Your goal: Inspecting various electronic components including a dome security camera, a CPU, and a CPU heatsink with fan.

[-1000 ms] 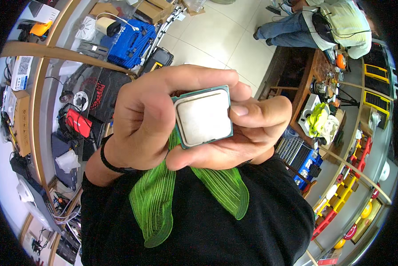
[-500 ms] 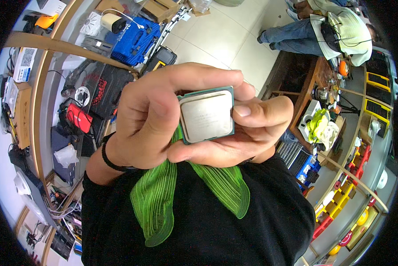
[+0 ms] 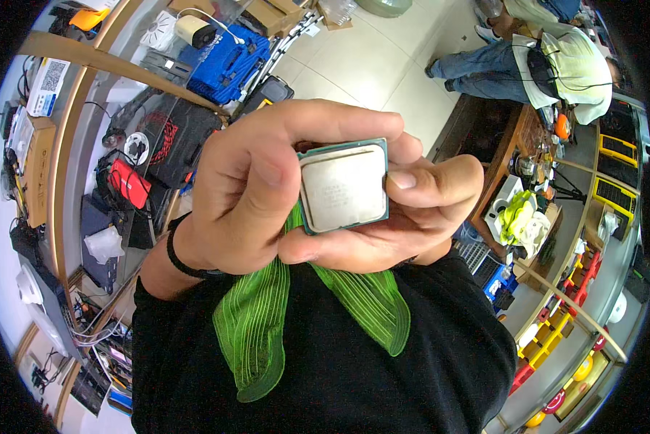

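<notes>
Computer processor (image 3: 344, 186), a square green-edged chip, sits at the centre of the dial, held up in front of the person's chest with its silvery metal lid facing up at the head, a little askew. The left hand (image 3: 242, 181) curls in from nine o'clock, one finger laid along the chip's twelve o'clock edge. The right hand (image 3: 423, 217) comes round from four, a fingertip pressed at the three o'clock edge and another digit running beneath toward seven. Both sets of fingers are drawn in narrow, gripping the chip between them. A green striped scarf (image 3: 256, 333) hangs over the black shirt (image 3: 325, 362) toward seven; a blue case (image 3: 231, 65) lies past ten, and a co-worker (image 3: 567, 72) bends over at two.
</notes>
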### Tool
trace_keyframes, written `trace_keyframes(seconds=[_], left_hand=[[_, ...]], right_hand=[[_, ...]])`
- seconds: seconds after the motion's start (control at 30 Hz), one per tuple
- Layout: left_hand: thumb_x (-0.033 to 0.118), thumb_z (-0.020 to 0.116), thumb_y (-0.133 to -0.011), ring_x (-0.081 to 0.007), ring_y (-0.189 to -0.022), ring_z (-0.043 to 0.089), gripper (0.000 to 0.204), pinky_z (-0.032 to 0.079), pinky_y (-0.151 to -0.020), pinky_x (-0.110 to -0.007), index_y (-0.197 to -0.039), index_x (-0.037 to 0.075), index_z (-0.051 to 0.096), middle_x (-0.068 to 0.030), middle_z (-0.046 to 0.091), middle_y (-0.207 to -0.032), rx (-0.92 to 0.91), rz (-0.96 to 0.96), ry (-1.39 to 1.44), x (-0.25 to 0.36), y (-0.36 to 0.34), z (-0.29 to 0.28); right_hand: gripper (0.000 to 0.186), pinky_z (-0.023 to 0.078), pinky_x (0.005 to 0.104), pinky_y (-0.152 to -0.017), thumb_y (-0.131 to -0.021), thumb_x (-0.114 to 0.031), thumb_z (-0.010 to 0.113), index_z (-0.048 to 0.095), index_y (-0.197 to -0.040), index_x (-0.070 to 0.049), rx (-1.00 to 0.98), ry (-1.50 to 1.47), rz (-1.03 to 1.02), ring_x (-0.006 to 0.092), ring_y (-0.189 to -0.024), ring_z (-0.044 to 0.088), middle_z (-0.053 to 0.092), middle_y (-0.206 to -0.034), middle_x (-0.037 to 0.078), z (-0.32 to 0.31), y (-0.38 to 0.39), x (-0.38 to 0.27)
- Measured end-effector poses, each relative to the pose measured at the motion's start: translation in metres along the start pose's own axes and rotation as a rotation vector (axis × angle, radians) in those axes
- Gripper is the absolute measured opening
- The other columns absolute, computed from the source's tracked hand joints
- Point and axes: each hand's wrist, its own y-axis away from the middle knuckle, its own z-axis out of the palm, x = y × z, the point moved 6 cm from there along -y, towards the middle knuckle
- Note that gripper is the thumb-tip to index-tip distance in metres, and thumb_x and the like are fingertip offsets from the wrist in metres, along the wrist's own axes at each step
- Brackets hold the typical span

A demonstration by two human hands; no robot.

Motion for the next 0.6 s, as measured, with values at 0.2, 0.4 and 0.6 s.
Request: trace_keyframes(seconds=[0.2,0.4,0.6], left_hand=[[0.04,0.029,-0.097,-0.026,-0.086,0.06,0.054,0.051,-0.077,-0.037,-0.119,-0.006,0.044,-0.0182,0.06,-0.096,-0.087,-0.079,0.053,0.006,-0.007,0.008],[0.041,0.029,-0.097,-0.0259,-0.088,0.06,0.055,0.051,-0.078,-0.037,-0.12,-0.006,0.045,-0.0188,0.06,-0.098,-0.077,-0.049,0.102,0.005,-0.005,0.009],[0.041,0.029,-0.097,-0.0258,-0.089,0.06,0.055,0.051,-0.079,-0.036,-0.12,-0.007,0.045,-0.0193,0.06,-0.099,-0.074,-0.023,0.153,0.001,-0.004,0.011]], right_hand=[[0.066,0.051,0.0317,-0.063,-0.06,-0.005,0.087,0.038,-0.104,0.0,-0.03,0.068,0.032,0.0251,-0.081,0.066,0.059,-0.087,0.022,0.002,0.001,0.0],[0.065,0.051,0.0315,-0.065,-0.061,-0.005,0.086,0.037,-0.104,0.001,-0.089,0.101,0.263,0.0247,-0.084,0.065,0.059,-0.09,0.024,0.004,-0.005,-0.001],[0.065,0.05,0.0308,-0.066,-0.062,-0.004,0.086,0.036,-0.105,0.0,-0.101,-0.092,-0.098,0.0247,-0.087,0.065,0.058,-0.098,0.03,0.008,-0.013,0.002]])
